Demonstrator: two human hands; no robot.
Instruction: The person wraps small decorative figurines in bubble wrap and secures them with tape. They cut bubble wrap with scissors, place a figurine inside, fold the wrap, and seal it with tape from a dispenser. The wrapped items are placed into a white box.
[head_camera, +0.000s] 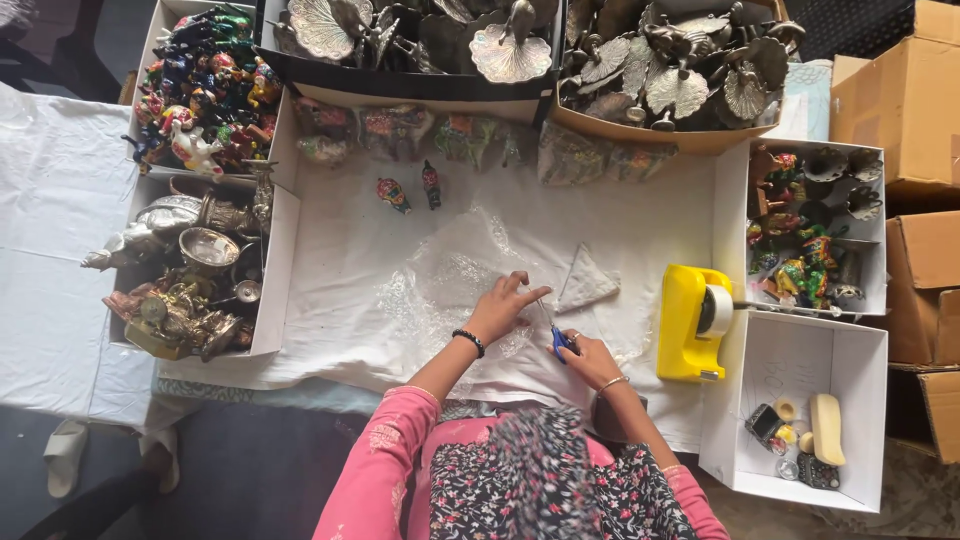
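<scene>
Pink sleeves and a dark floral scarf fill the bottom edge, and from them both forearms reach up onto the table (330, 330), which is draped in white cloth. The left hand (500, 308), a dark beaded bracelet at its wrist, lies palm down with its fingers spread apart, pressing flat on a crinkled sheet of clear bubble wrap (450, 285). The right hand (588, 358), with a thin metal bangle at its wrist, is curled shut around the blue handles of a small pair of scissors (556, 335); the slim metal blades point up toward the fingertips of the left hand, over the edge of the clear plastic. Whether the blades are parted cannot be told.

Just beyond the scissors lies a small folded white wrapped piece (586, 282), triangular and soft-looking. To the right, near the right hand, stands a glossy yellow tape dispenser (685, 325) with a roll of tape. Farther up the cloth two small painted figurines (410, 190) stand close together.

White cardboard boxes ring the work area: the box at left (275, 270) holds dull silver and brass metal figures, another above it brightly painted ones, and the open white box at lower right (800, 400) holds a few small items. Along the top, trays hold grey metal peacock pieces (510, 50) with fan-shaped ribbed tails.
</scene>
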